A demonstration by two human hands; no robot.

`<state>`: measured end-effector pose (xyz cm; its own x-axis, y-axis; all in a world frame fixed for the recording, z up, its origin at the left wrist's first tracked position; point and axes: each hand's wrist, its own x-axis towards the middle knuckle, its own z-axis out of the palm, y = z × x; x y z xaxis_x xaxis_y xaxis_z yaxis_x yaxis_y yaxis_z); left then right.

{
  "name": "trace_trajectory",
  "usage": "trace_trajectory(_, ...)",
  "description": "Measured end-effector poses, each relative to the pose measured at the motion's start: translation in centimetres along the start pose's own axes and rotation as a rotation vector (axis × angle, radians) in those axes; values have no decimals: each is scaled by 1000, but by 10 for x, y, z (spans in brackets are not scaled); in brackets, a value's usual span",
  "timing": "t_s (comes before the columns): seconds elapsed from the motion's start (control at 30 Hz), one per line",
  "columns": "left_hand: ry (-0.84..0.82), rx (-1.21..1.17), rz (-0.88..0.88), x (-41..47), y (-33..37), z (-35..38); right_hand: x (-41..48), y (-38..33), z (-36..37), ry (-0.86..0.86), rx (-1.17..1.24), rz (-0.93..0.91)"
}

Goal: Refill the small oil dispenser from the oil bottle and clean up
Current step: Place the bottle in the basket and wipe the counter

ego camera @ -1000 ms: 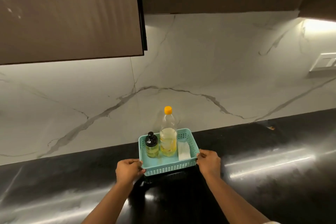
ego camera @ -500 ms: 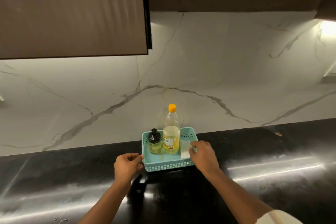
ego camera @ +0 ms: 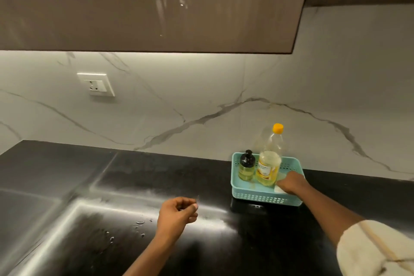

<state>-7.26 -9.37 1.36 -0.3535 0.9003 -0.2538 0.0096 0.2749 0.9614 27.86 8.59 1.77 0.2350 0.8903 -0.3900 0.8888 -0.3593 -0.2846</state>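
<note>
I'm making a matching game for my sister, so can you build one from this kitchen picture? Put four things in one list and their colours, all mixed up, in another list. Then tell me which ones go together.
Things
1. oil bottle cap
2. dispenser pump top
3. basket
4. wall socket

Colours
A. white
B. turquoise
C. yellow-orange
D. black

Right pairs: 1-C, 2-D, 3-B, 4-A.
</note>
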Motion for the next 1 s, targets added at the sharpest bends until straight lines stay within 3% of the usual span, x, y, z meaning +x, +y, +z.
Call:
trace_trajectory(0.17, -2, -60, -14, -14, -4, -20, -2, -1, -1, 18, -18, 17)
trace_trajectory(0.47, -42, -82, -58, -38, -8, -24, 5, -14, 15, -111, -169, -80)
trace_trajectory(0.57, -32, -94, -58, -38, -6, -25, 7, -12, 16, -59, -147, -72)
trace_trajectory(0.83, -29, -132, -60, -30, 1, -39, -59, -24, -44, 277, 78, -278)
trace_trajectory(1.0, 10, -123, -59, -26, -7, -64, -143, -38, -47, 289, 444, -463)
